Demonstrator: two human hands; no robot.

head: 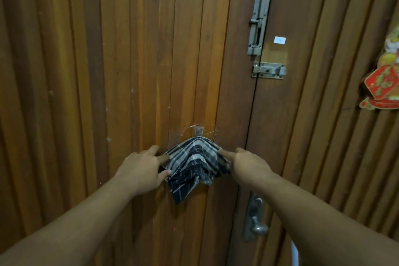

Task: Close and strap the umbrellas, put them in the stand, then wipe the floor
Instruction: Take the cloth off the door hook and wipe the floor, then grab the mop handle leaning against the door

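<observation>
Cloth: a dark blue and white plaid cloth [194,162] hangs bunched against the wooden door [133,60], its top caught on a small clear hook [199,130] stuck to the planks; one corner droops to a point below the rest.
Left hand: the left hand [141,169] is at the cloth's left edge, palm toward the door, fingers [154,149] loosely spread; the lower fingertips touch the fabric's edge, and whether they pinch it I cannot tell.
Right hand: the right hand [248,163] is at the cloth's right edge; its fingers lie against the fabric and are partly hidden by the folds, so whether they grip I cannot tell.
Arms: both bare forearms reach up from the bottom corners of the view toward the cloth.
Door hardware: a tall metal slide bolt [259,15] sits high along the seam between the two door leaves, a smaller latch [268,70] below it, and a metal lever handle [255,218] low down, just right of the right forearm.
Sticker: a small white label [280,40] sits on the right leaf beside the tall bolt.
Decoration: a red and gold ornament [382,84] hangs at the right edge.
</observation>
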